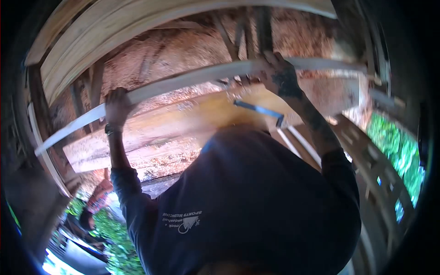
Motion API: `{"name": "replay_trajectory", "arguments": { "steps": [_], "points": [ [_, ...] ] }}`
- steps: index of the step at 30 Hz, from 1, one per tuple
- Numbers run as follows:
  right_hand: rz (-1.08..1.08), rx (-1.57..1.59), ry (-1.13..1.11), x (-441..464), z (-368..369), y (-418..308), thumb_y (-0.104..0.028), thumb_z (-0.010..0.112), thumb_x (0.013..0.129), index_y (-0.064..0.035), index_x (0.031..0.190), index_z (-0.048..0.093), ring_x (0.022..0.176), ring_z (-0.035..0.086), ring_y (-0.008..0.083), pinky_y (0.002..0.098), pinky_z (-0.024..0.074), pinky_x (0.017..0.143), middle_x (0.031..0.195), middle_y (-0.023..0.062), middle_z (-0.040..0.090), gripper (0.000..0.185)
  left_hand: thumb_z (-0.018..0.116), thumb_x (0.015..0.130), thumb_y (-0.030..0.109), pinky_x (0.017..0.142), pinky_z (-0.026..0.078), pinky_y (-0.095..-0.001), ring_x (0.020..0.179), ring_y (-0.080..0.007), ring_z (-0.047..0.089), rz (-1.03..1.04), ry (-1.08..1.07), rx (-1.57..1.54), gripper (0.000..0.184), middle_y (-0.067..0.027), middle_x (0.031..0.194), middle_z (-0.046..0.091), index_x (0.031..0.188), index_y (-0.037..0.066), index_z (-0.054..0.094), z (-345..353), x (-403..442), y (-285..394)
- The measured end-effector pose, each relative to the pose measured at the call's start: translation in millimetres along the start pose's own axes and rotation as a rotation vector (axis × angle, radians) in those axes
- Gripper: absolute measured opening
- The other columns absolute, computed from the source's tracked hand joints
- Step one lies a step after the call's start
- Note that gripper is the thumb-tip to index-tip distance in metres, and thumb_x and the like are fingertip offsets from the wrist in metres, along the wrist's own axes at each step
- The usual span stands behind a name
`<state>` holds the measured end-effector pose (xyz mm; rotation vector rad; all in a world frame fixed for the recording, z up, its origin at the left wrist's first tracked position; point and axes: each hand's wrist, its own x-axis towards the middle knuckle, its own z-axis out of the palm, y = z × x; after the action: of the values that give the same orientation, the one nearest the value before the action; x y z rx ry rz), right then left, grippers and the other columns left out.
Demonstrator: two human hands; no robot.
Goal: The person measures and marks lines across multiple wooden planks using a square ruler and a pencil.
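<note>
A long, pale wooden strip [183, 80] stretches across the view in front of me, higher at the right. My left hand [118, 106], with a watch at the wrist, is closed around it left of the middle. Farther right, my right hand [276, 75] grips the same strip, fingers over its far edge. Beneath the strip lies a wide wooden plank [169, 123] with shavings or dust on it. A dark L-shaped tool [259, 110], which looks like a carpenter's square, rests on the plank near my right forearm.
Long boards [137, 34] run across the top. Brown ground scattered with shavings [183, 50] shows between timber posts. A slotted wooden frame [371, 160] stands at the right, with greenery [389, 151] beyond. Another person [94, 206] is partly visible at lower left, near plants.
</note>
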<state>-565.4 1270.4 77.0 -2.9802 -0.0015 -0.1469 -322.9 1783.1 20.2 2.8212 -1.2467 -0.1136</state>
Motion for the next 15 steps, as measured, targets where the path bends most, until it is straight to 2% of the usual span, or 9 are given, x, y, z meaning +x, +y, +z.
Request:
{"name": "replay_trajectory", "arguments": {
  "steps": [2,4,5,6,7,9,12,13,15],
  "points": [
    [0.159,0.100,0.174,-37.5,-10.5,-21.6,-0.019,0.077,0.087,-0.0071,0.118,0.068,0.094,0.070,0.0333,0.0439,0.0602,0.076,0.107,0.0107,0.066,0.035,0.085,0.077,0.052,0.105,0.042,-0.0526,0.113,-0.0321,0.060,-0.095,-0.054,0.040,0.060,-0.0080,0.114,0.065,0.116,0.011,0.065,-12.7,0.2,15.8],
    [0.322,0.274,0.316,-78.3,2.8,-33.1,-0.016,0.074,0.090,-0.0075,0.115,0.069,0.083,0.071,0.0320,0.0429,0.0594,0.067,0.098,0.0087,0.067,0.027,0.082,0.080,0.056,0.112,0.036,-0.0563,0.124,-0.0318,0.056,-0.060,0.079,0.082,0.069,-0.0085,0.129,0.061,0.130,0.014,0.061,-9.8,1.0,36.2],
    [0.440,0.346,0.325,-99.0,21.4,-37.3,-0.012,0.072,0.092,-0.0090,0.104,0.070,0.081,0.072,0.0290,0.0410,0.0583,0.060,0.092,0.0096,0.067,0.013,0.081,0.081,0.058,0.116,0.033,-0.0582,0.130,-0.0317,0.054,-0.047,0.149,0.104,0.075,-0.0088,0.137,0.059,0.138,0.015,0.058,-6.9,0.9,49.1],
    [0.580,0.400,0.225,-131.9,67.4,-31.4,-0.015,0.071,0.091,-0.0107,0.098,0.069,0.084,0.072,0.0304,0.0423,0.0600,0.068,0.093,0.0110,0.067,0.008,0.086,0.080,0.047,0.118,0.031,-0.0541,0.139,-0.0317,0.047,-0.093,0.115,0.086,0.084,-0.0098,0.148,0.055,0.150,0.016,0.050,-1.2,6.4,72.5],
    [0.552,0.266,0.134,-165.7,115.5,-23.5,-0.013,0.073,0.089,-0.0098,0.101,0.068,0.084,0.071,0.0315,0.0433,0.0589,0.074,0.091,0.0108,0.068,0.014,0.085,0.080,0.049,0.118,0.030,-0.0554,0.139,-0.0320,0.047,-0.076,0.130,0.052,0.085,-0.0109,0.148,0.055,0.151,0.016,0.050,2.7,17.1,100.7],
    [0.676,0.187,-0.228,-216.1,173.1,-26.3,-0.028,0.073,0.089,-0.0143,0.117,0.064,0.104,0.062,0.0378,0.0520,0.0563,0.082,0.116,0.0140,0.063,0.033,0.083,0.081,0.053,0.119,0.028,-0.0581,0.140,-0.0332,0.046,0.004,0.144,0.006,0.088,-0.0127,0.149,0.053,0.152,0.015,0.049,4.5,40.8,163.5],
    [0.771,0.164,-0.269,-254.6,210.9,-24.7,-0.031,0.072,0.087,-0.0125,0.123,0.063,0.111,0.060,0.0394,0.0537,0.0589,0.082,0.121,0.0148,0.057,0.042,0.078,0.085,0.058,0.119,0.027,-0.0638,0.140,-0.0364,0.047,0.172,0.192,-0.094,0.090,-0.0152,0.149,0.053,0.157,0.015,0.045,11.5,78.2,248.4],
    [0.810,0.246,-0.153,-268.4,215.1,-23.8,-0.032,0.072,0.087,-0.0121,0.120,0.064,0.111,0.061,0.0390,0.0522,0.0591,0.084,0.121,0.0149,0.058,0.039,0.077,0.085,0.060,0.119,0.028,-0.0646,0.139,-0.0386,0.047,0.197,0.192,-0.096,0.091,-0.0162,0.150,0.052,0.157,0.015,0.044,14.5,91.3,271.7],
    [0.751,0.112,-0.089,-284.7,236.2,-20.0,-0.029,0.073,0.087,-0.0112,0.117,0.065,0.110,0.061,0.0387,0.0525,0.0583,0.085,0.113,0.0151,0.062,0.036,0.074,0.086,0.062,0.118,0.028,-0.0658,0.139,-0.0426,0.046,0.239,0.182,-0.103,0.091,-0.0177,0.152,0.051,0.158,0.015,0.044,18.2,115.8,314.1]
  ]
}}
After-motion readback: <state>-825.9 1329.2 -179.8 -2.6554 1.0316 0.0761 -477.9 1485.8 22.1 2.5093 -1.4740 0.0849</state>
